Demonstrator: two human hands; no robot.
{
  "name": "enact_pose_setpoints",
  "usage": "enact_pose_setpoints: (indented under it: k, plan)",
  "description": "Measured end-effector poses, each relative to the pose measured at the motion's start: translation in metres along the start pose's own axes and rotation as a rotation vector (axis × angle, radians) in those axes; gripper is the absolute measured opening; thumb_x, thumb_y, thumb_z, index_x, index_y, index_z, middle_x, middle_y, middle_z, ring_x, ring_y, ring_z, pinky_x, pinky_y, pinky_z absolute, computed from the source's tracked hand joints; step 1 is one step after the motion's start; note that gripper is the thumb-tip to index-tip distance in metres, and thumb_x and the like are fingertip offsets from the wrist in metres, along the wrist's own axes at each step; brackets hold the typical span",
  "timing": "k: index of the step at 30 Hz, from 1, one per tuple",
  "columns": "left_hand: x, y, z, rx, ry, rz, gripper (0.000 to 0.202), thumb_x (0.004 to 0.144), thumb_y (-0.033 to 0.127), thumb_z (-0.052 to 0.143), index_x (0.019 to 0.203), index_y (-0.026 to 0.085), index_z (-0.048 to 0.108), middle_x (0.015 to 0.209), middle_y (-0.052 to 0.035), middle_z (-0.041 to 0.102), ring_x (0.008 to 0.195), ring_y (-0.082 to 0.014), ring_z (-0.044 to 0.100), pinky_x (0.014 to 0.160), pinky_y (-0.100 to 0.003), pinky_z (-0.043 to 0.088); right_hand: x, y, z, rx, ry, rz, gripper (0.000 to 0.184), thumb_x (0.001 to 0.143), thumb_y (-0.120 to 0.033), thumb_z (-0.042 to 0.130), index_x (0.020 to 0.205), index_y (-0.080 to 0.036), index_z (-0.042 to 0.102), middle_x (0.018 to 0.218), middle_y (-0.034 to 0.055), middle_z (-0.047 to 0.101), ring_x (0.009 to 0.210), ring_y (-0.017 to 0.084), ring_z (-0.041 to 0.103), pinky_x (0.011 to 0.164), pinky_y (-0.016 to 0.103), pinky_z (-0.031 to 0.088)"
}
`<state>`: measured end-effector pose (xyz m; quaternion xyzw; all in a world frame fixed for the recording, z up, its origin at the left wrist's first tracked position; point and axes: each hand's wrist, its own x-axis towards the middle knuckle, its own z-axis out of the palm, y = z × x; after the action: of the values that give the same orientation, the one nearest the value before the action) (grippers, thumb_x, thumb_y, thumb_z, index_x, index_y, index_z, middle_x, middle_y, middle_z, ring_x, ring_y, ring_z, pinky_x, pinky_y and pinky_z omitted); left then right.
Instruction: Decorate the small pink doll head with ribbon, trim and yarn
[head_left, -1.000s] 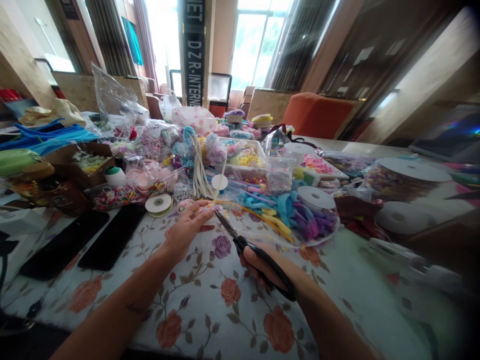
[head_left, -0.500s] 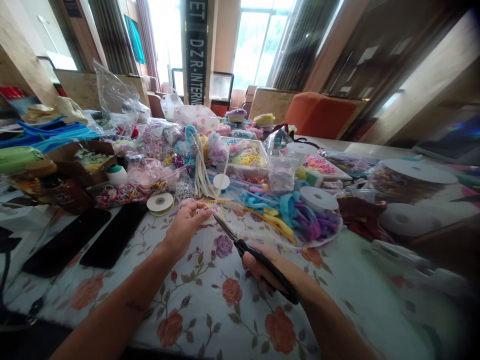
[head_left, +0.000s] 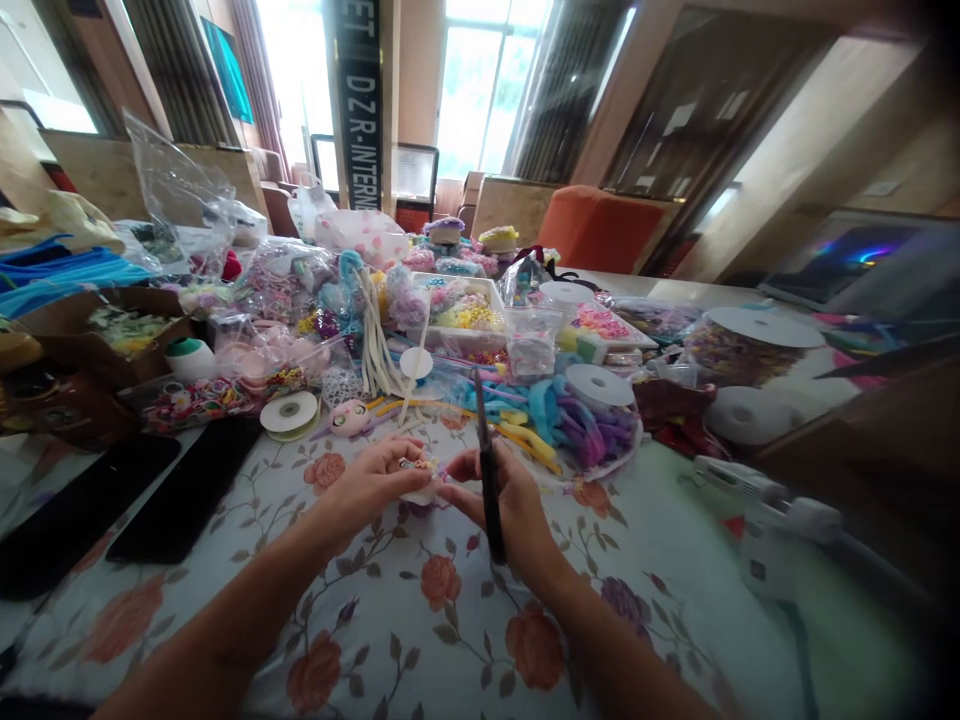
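Observation:
My left hand (head_left: 371,484) pinches a small pale craft piece with tiny coloured beads (head_left: 422,472) just above the flowered tablecloth (head_left: 420,620). My right hand (head_left: 506,500) meets it from the right, fingertips touching the same piece. That hand also grips black-handled scissors (head_left: 487,470), blades shut and pointing up and away from me. Both hands are closed and sit close together at the middle of the table.
Behind the hands lie piles of coloured pipe cleaners (head_left: 559,420), ribbon spools (head_left: 289,412), bead bags and trays (head_left: 465,315). Two black phones (head_left: 184,490) lie at the left. A white glue gun (head_left: 765,510) rests at the right. An orange chair (head_left: 596,228) stands beyond.
The scissors swung from pointing at the craft piece to standing upright. My right hand moved left to meet my left hand on the piece, and both drew nearer to me.

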<state>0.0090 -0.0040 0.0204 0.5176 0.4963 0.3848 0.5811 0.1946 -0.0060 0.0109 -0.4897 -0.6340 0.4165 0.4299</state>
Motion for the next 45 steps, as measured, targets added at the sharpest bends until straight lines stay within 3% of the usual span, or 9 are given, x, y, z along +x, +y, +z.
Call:
enact_pose_setpoints:
  k: [4, 9, 17, 21, 26, 28, 31, 35, 45]
  plan:
    - [0.001, -0.001, -0.001, 0.062, -0.071, 0.005, 0.017, 0.072, 0.032, 0.069, 0.074, 0.017, 0.063, 0.129, -0.0109, 0.05, 0.116, -0.0289, 0.051, 0.09, -0.034, 0.039, 0.0, 0.0, 0.001, 0.126, -0.097, 0.06, 0.03, 0.073, -0.041, 0.074, 0.081, -0.02, 0.055, 0.072, -0.0019, 0.057, 0.063, 0.014, 0.053, 0.06, 0.026, 0.045]
    - [0.0, 0.001, -0.003, 0.011, -0.17, -0.051, 0.018, 0.071, 0.032, 0.071, 0.074, 0.017, 0.063, 0.136, -0.0095, 0.046, 0.109, -0.0249, 0.054, 0.082, -0.03, 0.042, 0.004, 0.003, -0.011, 0.282, -0.263, 0.076, 0.034, 0.077, -0.039, 0.073, 0.071, -0.02, 0.045, 0.067, -0.0036, 0.054, 0.06, 0.011, 0.049, 0.056, 0.023, 0.039]
    - [0.0, -0.005, 0.001, -0.103, -0.182, -0.098, 0.023, 0.073, 0.035, 0.074, 0.082, 0.018, 0.062, 0.104, -0.0064, 0.062, 0.09, -0.0193, 0.06, 0.069, -0.026, 0.044, 0.009, 0.01, -0.018, 0.298, -0.254, 0.117, 0.038, 0.076, -0.043, 0.076, 0.074, -0.02, 0.045, 0.067, -0.0058, 0.05, 0.048, 0.006, 0.041, 0.045, 0.02, 0.033]
    - [-0.002, -0.004, 0.002, -0.095, -0.182, -0.065, 0.017, 0.072, 0.032, 0.073, 0.074, 0.017, 0.064, 0.108, -0.0065, 0.062, 0.087, -0.0178, 0.06, 0.068, -0.025, 0.044, 0.009, 0.008, -0.017, 0.302, -0.28, 0.161, 0.04, 0.076, -0.045, 0.076, 0.073, -0.02, 0.044, 0.063, -0.0071, 0.046, 0.047, 0.006, 0.039, 0.045, 0.02, 0.032]
    - [0.003, -0.008, -0.002, -0.299, -0.067, -0.15, 0.018, 0.071, 0.031, 0.076, 0.078, 0.017, 0.065, 0.079, -0.0028, 0.065, 0.071, -0.015, 0.062, 0.067, -0.026, 0.049, 0.008, 0.002, -0.014, 0.233, -0.163, 0.187, 0.047, 0.076, -0.062, 0.068, 0.076, -0.021, 0.045, 0.054, -0.009, 0.041, 0.041, 0.006, 0.034, 0.039, 0.021, 0.025]
    - [0.007, -0.008, -0.006, -0.42, 0.011, -0.13, 0.018, 0.072, 0.028, 0.076, 0.079, 0.016, 0.065, 0.081, -0.0047, 0.067, 0.073, -0.0165, 0.064, 0.072, -0.03, 0.053, 0.006, -0.002, -0.017, 0.158, -0.169, 0.159, 0.054, 0.076, -0.072, 0.06, 0.072, -0.021, 0.043, 0.05, -0.0082, 0.041, 0.04, 0.007, 0.036, 0.04, 0.022, 0.026]
    - [0.013, -0.004, -0.014, -0.552, 0.145, -0.09, 0.011, 0.075, 0.02, 0.074, 0.08, 0.014, 0.067, 0.09, -0.0089, 0.07, 0.082, -0.0191, 0.066, 0.079, -0.034, 0.056, 0.002, -0.007, -0.023, 0.033, -0.369, 0.144, 0.062, 0.076, -0.083, 0.045, 0.064, -0.022, 0.039, 0.044, -0.0065, 0.04, 0.037, 0.009, 0.04, 0.041, 0.023, 0.031]
    - [0.016, 0.003, -0.022, -0.62, 0.273, -0.06, 0.005, 0.075, 0.013, 0.072, 0.075, 0.013, 0.067, 0.088, -0.0078, 0.07, 0.079, -0.0172, 0.067, 0.077, -0.032, 0.057, -0.004, -0.008, -0.026, -0.122, -0.626, 0.222, 0.07, 0.079, -0.086, 0.031, 0.058, -0.02, 0.04, 0.043, -0.0036, 0.042, 0.035, 0.008, 0.042, 0.04, 0.021, 0.032]
    - [0.011, 0.003, -0.019, -0.594, 0.192, 0.018, 0.02, 0.067, 0.022, 0.082, 0.075, 0.015, 0.065, 0.081, -0.0029, 0.069, 0.075, -0.0143, 0.065, 0.074, -0.029, 0.056, -0.006, -0.002, -0.024, -0.166, -0.687, 0.175, 0.072, 0.078, -0.088, 0.026, 0.056, -0.02, 0.039, 0.042, -0.0025, 0.043, 0.036, 0.009, 0.043, 0.038, 0.019, 0.031]
